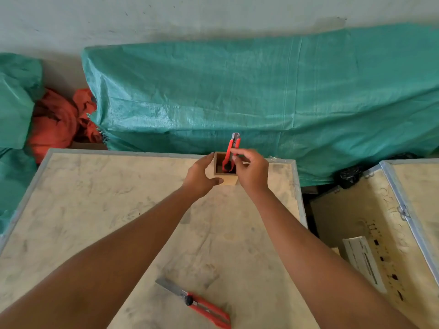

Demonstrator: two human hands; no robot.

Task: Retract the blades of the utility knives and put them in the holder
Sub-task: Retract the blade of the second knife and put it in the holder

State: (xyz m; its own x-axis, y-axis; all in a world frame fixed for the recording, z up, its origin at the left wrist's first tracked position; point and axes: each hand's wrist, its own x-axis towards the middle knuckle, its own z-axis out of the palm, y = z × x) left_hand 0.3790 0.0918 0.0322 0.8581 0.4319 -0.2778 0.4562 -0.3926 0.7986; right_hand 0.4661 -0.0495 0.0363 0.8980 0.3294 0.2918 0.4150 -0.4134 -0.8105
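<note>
A small square wooden holder (pixel 218 162) stands near the far edge of the plywood table (pixel 95 210). My left hand (pixel 200 178) cups the holder's left side and front. My right hand (pixel 251 170) pinches a red utility knife (pixel 232 148) that stands upright with its lower end inside the holder and its metal tip pointing up. A second red utility knife (pixel 204 307) lies flat near the table's front edge, between my forearms. Its long steel blade is extended toward the upper left.
A green tarp (pixel 261 96) covers bulky goods behind the table. Orange cloth (pixel 59 119) is bunched at the back left. To the right stands another plywood crate (pixel 392 222) with a metal edge and a white label, across a dark gap.
</note>
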